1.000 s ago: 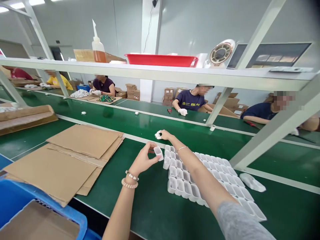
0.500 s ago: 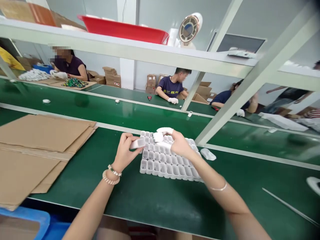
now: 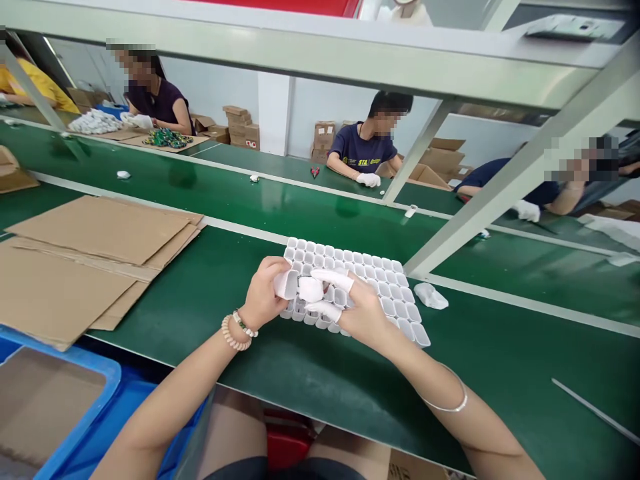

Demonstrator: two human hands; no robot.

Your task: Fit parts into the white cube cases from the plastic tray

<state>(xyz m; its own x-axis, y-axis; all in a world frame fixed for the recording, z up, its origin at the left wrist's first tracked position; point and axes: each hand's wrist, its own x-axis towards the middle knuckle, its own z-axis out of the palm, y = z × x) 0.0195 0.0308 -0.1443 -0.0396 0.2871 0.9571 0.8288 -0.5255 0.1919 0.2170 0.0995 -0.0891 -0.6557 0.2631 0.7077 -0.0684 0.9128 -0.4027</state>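
My left hand grips a small white plastic cup, its open end turned to the right. Facing that opening is a small white rounded piece, pinched between the covered fingertips of my right hand. White finger cots cover the thumb and index finger of the right hand. Cup and piece are very close; whether they touch I cannot tell. Below and behind both hands lies a block of white open-topped cups set in rows, partly hidden by my hands.
Flat cardboard sheets lie at left, above a blue bin. A crumpled white piece and a thin rod are on the right. A slanted metal post rises behind the cups. Co-workers sit across the green conveyor belt.
My view has tilted down. The cup in my left hand and the white piece in my right hand have come closer together, the cup's opening now facing the piece.
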